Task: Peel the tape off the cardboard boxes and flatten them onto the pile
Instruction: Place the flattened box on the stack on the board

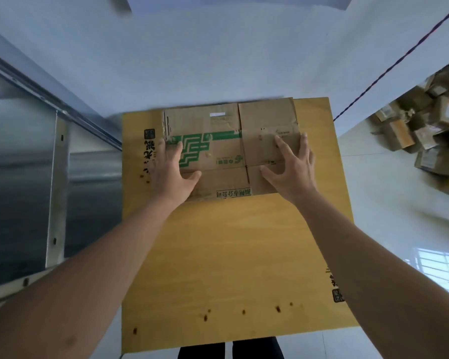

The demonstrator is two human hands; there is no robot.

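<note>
A flattened brown cardboard box (226,151) with green print lies at the far end of a large yellow cardboard sheet (233,255) on the floor. My left hand (175,172) presses flat on the box's left part, fingers spread over the green pattern. On the box's right part my right hand (292,169) rests with its fingers straight and spread. A small white strip (217,114), maybe tape or a label, shows near the box's far edge.
A heap of unflattened cardboard boxes (430,136) lies on the floor at the right. A metal frame and panel (55,156) stand at the left. A white wall rises behind the sheet, crossed by a thin dark cord (389,69).
</note>
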